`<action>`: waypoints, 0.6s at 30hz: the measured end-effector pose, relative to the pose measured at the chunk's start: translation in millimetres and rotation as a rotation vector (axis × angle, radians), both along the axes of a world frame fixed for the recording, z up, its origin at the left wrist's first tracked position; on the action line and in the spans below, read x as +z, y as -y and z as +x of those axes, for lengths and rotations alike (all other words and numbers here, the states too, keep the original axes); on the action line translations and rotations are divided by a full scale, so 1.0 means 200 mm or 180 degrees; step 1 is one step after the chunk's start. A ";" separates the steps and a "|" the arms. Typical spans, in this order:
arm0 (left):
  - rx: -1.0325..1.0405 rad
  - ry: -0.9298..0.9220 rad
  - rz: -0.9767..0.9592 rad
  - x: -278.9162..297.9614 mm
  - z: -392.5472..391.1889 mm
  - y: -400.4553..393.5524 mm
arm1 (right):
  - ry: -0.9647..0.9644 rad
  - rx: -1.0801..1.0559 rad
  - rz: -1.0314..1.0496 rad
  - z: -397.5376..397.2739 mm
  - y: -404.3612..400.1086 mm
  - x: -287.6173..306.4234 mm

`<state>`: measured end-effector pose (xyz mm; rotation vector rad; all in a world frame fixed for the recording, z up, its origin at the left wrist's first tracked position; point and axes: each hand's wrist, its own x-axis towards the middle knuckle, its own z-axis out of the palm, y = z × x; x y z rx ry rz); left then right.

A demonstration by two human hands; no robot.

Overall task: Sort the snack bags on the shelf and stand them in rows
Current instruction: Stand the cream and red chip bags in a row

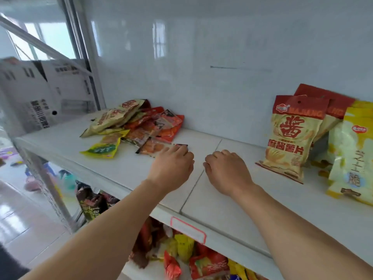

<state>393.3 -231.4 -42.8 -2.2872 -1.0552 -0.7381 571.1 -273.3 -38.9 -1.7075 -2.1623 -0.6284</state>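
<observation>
A loose pile of snack bags (133, 122), beige, orange and red, lies flat at the back left of the white shelf (212, 209). An orange snack bag (154, 148) lies apart at the pile's front. My left hand (173, 164) has its fingers curled over that bag's right end. My right hand (227, 168) rests beside it on the shelf, fingers loosely curled and holding nothing. At the right, a beige and red chip bag (290, 136) stands upright, with another red-topped bag (331, 110) leaning behind it and yellow-white bags (351, 154) standing further right.
A yellow-green bag (101, 150) lies at the pile's front left. Cardboard boxes (40, 93) stand beyond the shelf's left post. The lower shelf holds several mixed snack bags (181, 251). A white back wall closes the shelf, and a red-framed label (187, 229) sits on its front edge.
</observation>
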 end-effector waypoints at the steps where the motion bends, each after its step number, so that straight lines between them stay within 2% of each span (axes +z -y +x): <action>1: -0.0011 0.0003 0.0017 0.00 -0.10 -0.03 | -0.0042 0.0012 -0.0015 -0.10 -0.04 0.00; 5: 0.0093 -0.0081 0.0080 -0.01 -0.42 -0.17 | -0.0088 -0.0025 -0.0105 -0.43 -0.20 0.01; 11: 0.0272 0.0194 -0.0059 -0.03 -0.85 -0.40 | -0.0350 0.0047 -0.0087 -0.81 -0.49 0.06; 16: 0.0555 0.0481 -0.0204 -0.01 -1.08 -0.65 | -0.0972 -0.0051 -0.0079 -1.01 -0.80 0.11; 18: 0.0594 0.0703 -0.0288 0.01 -1.16 -0.77 | -0.1409 -0.0172 -0.0055 -1.07 -0.95 0.13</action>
